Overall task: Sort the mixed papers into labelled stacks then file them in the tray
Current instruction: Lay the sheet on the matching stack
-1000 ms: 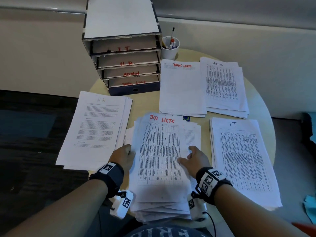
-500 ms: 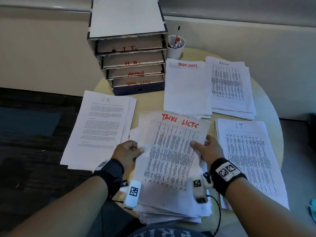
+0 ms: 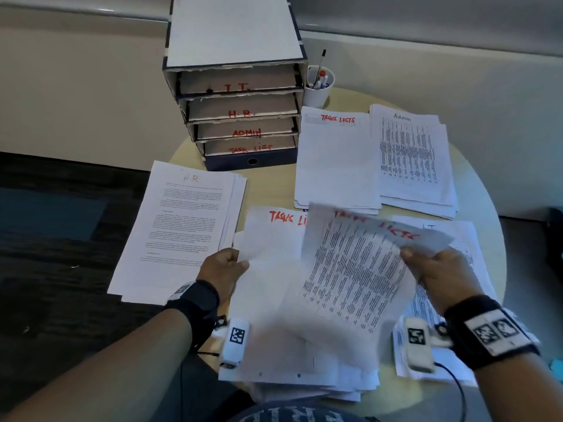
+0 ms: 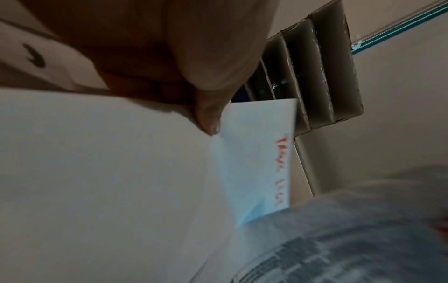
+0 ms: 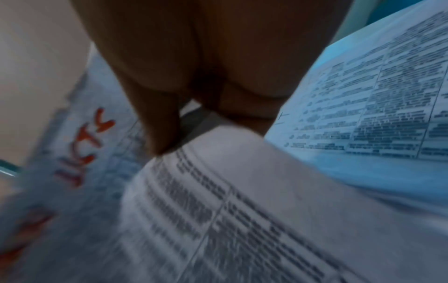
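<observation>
Bare forearms; each wrist wears a black strap [image 3: 195,303] with square coded tags, a white tagged camera [image 3: 236,342] and thin black cable beneath.

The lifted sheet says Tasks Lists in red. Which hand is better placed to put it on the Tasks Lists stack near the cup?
Right. The right hand already pinches the lifted sheet on the Tasks Lists stack side; the left hand holds the mixed pile's top sheet.

Both forearms forward, left hand [image 3: 224,269] and right hand [image 3: 438,269] each in a pinching grip.
</observation>
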Action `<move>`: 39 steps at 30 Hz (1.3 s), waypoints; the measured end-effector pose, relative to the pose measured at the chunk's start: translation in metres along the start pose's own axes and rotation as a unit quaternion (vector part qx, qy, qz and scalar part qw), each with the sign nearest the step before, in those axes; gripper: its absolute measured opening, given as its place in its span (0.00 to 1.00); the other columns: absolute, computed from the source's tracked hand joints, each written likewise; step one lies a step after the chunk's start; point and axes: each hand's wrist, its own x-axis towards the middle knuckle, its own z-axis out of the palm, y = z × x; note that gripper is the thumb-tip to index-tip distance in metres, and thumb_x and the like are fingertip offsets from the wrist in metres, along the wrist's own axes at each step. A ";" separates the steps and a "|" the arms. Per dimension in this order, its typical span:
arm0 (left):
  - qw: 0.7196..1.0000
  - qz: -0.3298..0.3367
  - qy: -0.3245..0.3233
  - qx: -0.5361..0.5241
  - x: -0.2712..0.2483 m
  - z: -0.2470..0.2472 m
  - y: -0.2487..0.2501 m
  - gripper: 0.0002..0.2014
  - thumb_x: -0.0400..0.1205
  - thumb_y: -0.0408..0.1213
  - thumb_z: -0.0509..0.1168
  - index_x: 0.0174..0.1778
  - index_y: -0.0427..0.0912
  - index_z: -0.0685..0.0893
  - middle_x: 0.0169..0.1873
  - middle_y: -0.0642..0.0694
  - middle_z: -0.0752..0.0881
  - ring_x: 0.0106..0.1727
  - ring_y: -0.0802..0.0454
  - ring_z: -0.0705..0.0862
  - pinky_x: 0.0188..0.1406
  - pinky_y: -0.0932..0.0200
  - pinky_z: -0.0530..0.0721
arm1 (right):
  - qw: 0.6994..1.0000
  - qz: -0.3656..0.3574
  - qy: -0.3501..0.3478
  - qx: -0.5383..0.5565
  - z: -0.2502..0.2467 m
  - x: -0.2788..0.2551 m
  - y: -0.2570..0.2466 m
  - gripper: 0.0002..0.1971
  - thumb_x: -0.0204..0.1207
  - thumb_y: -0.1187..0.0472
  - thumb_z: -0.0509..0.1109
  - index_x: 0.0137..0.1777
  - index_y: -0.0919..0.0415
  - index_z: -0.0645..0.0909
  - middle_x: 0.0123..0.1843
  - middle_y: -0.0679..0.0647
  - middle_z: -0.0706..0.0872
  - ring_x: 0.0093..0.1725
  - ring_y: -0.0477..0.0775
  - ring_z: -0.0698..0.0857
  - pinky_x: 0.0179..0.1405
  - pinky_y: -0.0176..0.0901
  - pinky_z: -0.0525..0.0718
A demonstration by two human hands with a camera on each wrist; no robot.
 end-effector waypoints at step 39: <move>0.975 0.193 -0.044 0.097 -0.002 0.072 0.014 0.28 0.76 0.47 0.65 0.72 0.43 0.75 0.68 0.49 0.75 0.69 0.52 0.74 0.73 0.55 0.68 | 0.982 0.079 -0.050 0.165 -0.010 -0.046 0.029 0.08 0.72 0.85 0.66 0.49 0.79 0.81 0.40 0.63 0.91 0.38 0.56 0.91 0.33 0.36 0.87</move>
